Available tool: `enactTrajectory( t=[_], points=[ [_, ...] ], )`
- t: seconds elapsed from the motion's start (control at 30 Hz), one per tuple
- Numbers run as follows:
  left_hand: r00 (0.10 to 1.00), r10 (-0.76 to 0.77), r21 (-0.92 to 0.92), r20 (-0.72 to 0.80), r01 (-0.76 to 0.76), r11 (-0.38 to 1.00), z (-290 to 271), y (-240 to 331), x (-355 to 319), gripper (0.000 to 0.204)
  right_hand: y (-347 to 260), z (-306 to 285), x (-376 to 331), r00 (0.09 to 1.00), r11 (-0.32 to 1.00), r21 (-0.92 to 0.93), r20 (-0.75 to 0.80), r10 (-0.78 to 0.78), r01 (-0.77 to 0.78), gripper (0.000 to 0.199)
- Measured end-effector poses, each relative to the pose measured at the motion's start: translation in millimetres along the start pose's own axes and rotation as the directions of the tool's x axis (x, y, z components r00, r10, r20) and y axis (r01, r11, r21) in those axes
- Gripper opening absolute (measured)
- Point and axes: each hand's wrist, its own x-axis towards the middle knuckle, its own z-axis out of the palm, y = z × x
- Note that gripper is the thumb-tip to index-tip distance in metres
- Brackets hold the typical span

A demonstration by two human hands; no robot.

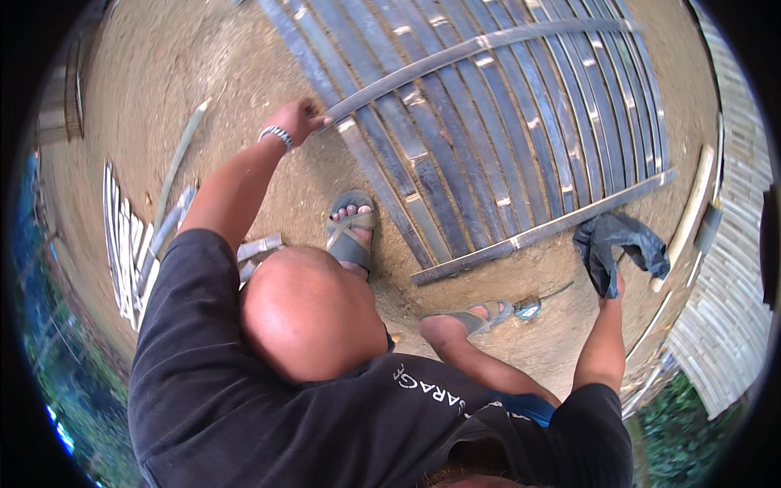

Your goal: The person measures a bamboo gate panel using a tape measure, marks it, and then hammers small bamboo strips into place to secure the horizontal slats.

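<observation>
A large panel of dark split bamboo slats [468,154] lies on the dirt in front of me, the slats side by side with narrow gaps. One long bamboo strip [415,71] crosses over the slats. At its near-left end my left hand [296,124] pinches the strip's tip with bent fingers. Another bamboo strip [521,241] runs across the slats' lower ends. Off the panel's lower right corner, my right hand [621,286] grips a crumpled black plastic bag [606,244]. The bag covers most of that hand's fingers.
Pale thin sticks [122,252] and a green bamboo strip [184,146] lie on the left. My sandalled feet [358,236] are close to the panel. Between foot and bag sits a small blue-and-clear object [529,309]. Rightward are a pale pole [690,211] and a slatted bamboo surface [724,325].
</observation>
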Motion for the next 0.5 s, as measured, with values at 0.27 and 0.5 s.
enactTrajectory(
  t=[0.27,0.5],
  points=[
    [0.992,0.036,0.07,-0.119,-0.028,0.997,-7,-4,-24,0.078,-75,-80,-148,0.927,0.995,0.096,-0.373,0.043,-0.008,0.036],
    [0.968,0.186,0.215,-0.17,-0.148,0.965,-8,-25,-4,0.116,-202,-3,-303,0.744,0.721,-0.511,-0.212,-0.634,0.469,0.021]
  ],
)
